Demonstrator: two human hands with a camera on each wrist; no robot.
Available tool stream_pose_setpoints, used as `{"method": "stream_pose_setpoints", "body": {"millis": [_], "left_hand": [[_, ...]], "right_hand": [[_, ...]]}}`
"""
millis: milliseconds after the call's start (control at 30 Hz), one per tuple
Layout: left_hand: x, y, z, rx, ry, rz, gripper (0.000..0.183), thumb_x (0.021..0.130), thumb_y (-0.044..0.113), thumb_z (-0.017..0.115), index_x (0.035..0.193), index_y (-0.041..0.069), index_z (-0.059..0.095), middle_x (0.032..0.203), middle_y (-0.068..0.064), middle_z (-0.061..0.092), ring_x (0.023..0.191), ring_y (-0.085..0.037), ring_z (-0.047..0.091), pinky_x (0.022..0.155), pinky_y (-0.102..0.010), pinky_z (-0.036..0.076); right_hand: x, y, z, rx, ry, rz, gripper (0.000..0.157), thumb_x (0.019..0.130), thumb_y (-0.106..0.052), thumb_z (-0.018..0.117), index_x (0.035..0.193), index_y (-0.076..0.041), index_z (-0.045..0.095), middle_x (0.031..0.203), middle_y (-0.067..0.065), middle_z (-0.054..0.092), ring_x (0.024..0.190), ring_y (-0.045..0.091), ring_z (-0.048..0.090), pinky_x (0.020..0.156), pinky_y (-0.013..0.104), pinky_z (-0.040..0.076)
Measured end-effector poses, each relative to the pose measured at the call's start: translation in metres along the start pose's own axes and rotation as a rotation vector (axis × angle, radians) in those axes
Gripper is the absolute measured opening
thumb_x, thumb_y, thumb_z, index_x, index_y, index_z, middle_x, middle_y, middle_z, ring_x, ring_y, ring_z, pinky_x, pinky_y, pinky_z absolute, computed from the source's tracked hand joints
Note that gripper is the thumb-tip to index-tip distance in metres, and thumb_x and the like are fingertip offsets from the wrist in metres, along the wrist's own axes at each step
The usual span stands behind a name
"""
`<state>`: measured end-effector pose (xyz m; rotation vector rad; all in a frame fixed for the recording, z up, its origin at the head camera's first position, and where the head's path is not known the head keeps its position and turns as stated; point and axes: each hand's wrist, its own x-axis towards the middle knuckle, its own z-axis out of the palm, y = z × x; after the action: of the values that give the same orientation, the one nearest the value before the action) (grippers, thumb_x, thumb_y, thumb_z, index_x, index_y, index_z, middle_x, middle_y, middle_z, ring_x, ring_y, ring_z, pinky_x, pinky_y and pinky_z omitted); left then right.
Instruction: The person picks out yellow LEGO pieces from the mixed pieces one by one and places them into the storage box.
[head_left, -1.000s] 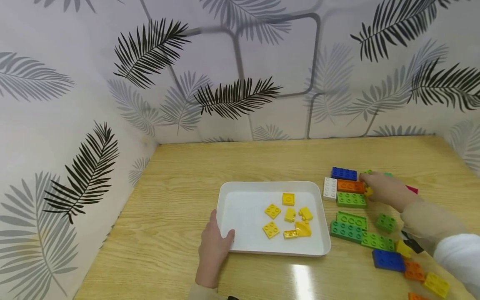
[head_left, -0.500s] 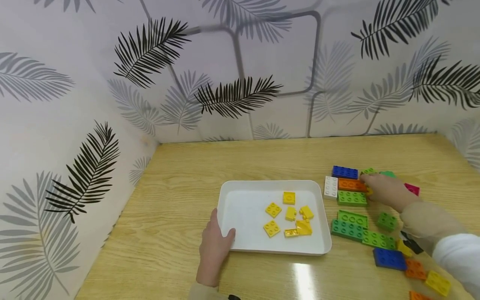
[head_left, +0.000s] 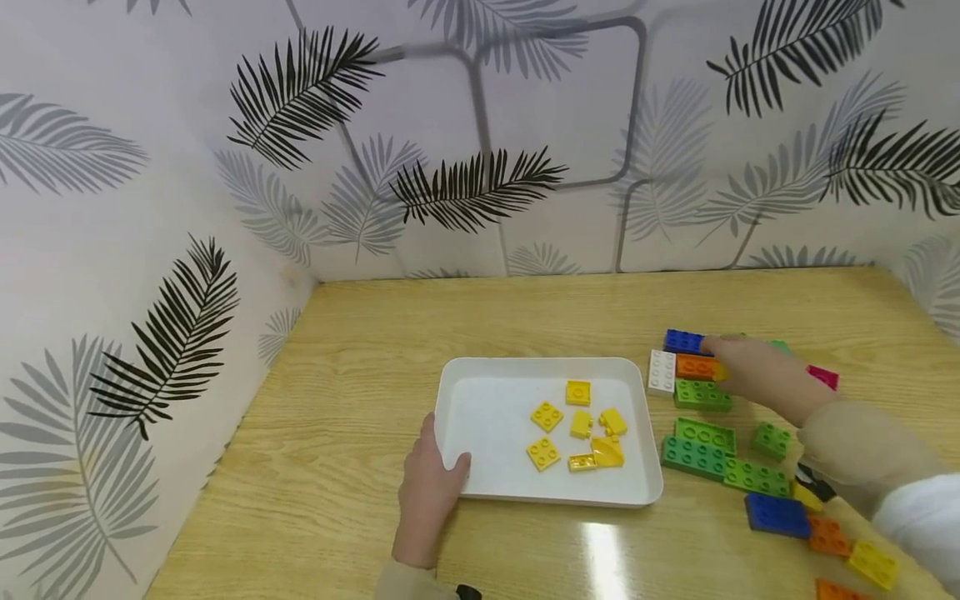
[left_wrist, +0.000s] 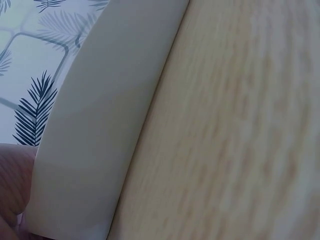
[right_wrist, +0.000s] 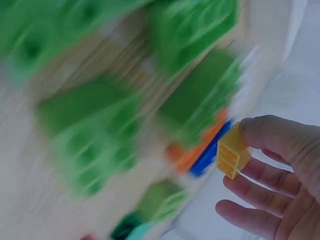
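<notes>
My right hand [head_left: 772, 375] pinches a small yellow toy brick [right_wrist: 233, 151] between thumb and fingers, above the orange brick [head_left: 696, 367]. In the right wrist view its hollow underside shows, and the other fingers lie spread beside it. My left hand [head_left: 429, 492] grips the front left corner of the white tray [head_left: 487, 502], fingers at the left wall and thumb at the front rim. Several yellow pieces, among them a square plate [head_left: 543, 453] and a curved piece [head_left: 607, 452], lie in the tray's right half. The left wrist view shows mostly the tray's outer wall [left_wrist: 95, 115].
Right of the tray lie a white brick [head_left: 662, 372], a blue brick [head_left: 682, 341] and several green bricks [head_left: 693, 457]. Nearer the front right are another blue brick [head_left: 777, 515], orange bricks [head_left: 829, 536] and a yellow brick [head_left: 872, 565]. A patterned wall [head_left: 555, 225] borders the wooden table [head_left: 360, 333].
My right hand has lifted the yellow brick and moved slightly left, now covering part of the far blue brick. My left hand stays at the tray's corner.
</notes>
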<state>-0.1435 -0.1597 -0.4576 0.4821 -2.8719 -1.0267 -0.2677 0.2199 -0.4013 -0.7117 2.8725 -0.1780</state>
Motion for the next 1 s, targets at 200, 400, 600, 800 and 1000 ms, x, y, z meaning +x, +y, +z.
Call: {"method": "stream_pose_setpoints", "body": {"millis": [200,400,600,800,1000], "left_hand": [[0.000,-0.001,0.000,-0.001,0.004,0.001,0.071,0.078,0.022,0.065,0.137,0.004,0.029,0.120,-0.024,0.049,0.109,-0.041,0.045,0.074,-0.059,0.041],[-0.001,-0.001,-0.001,-0.010,-0.002,-0.001,0.071,0.078,0.021,0.065,0.137,0.004,0.029,0.120,-0.024,0.048,0.109,-0.041,0.045,0.075,-0.059,0.041],[0.000,0.000,-0.002,-0.008,0.002,0.000,0.070,0.078,0.021,0.065,0.137,0.004,0.029,0.119,-0.024,0.049,0.108,-0.041,0.046,0.074,-0.058,0.041],[0.000,0.000,-0.002,-0.002,-0.005,-0.003,0.071,0.078,0.022,0.065,0.137,0.005,0.029,0.119,-0.024,0.049,0.108,-0.042,0.045,0.073,-0.059,0.041],[0.002,-0.001,-0.001,-0.001,0.000,-0.007,0.071,0.078,0.023,0.065,0.137,0.006,0.030,0.119,-0.023,0.049,0.108,-0.041,0.046,0.074,-0.059,0.041]], "right_hand": [[0.007,-0.048,-0.007,-0.057,0.019,-0.113,0.044,0.070,-0.006,0.074,0.109,0.001,0.053,0.099,0.022,0.056,0.069,0.025,0.059,0.054,0.033,0.049],[0.014,-0.083,-0.005,-0.076,-0.008,-0.167,0.044,0.072,-0.008,0.074,0.110,-0.003,0.054,0.104,0.020,0.057,0.081,0.027,0.059,0.062,0.033,0.050],[0.021,-0.111,-0.003,-0.038,-0.084,-0.204,0.042,0.075,-0.006,0.070,0.113,-0.006,0.053,0.101,0.013,0.056,0.076,0.019,0.056,0.060,0.029,0.049],[0.023,-0.137,-0.002,-0.043,-0.104,-0.296,0.044,0.075,-0.009,0.071,0.115,-0.006,0.052,0.103,0.010,0.056,0.084,0.022,0.056,0.068,0.031,0.050],[0.024,-0.158,0.003,-0.070,-0.103,-0.425,0.043,0.074,-0.008,0.071,0.113,-0.007,0.053,0.102,0.008,0.056,0.085,0.021,0.056,0.068,0.031,0.049]]}}
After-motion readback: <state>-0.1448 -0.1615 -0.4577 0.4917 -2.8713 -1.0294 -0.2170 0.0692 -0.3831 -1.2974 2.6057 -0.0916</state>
